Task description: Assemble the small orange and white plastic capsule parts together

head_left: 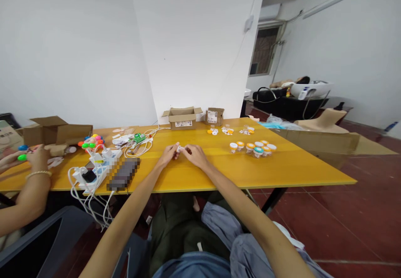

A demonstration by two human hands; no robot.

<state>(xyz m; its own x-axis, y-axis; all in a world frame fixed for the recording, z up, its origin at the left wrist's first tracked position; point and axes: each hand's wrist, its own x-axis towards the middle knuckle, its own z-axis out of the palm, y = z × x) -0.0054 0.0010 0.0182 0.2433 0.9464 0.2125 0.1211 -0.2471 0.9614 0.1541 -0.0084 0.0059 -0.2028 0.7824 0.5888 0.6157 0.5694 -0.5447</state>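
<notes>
Above the middle of the yellow table, my left hand and my right hand meet at a small white and clear piece. The fingers of both hands are closed round it, and they hide most of its shape. To the right stands a group of small clear cups with orange, white and teal lids. Behind them lie loose lids and small parts in little piles.
Two cardboard boxes stand at the back. Left are a power strip with white cables, a blurred phone and colourful balls. At the far left, another person's hands hold coloured pieces beside an open box.
</notes>
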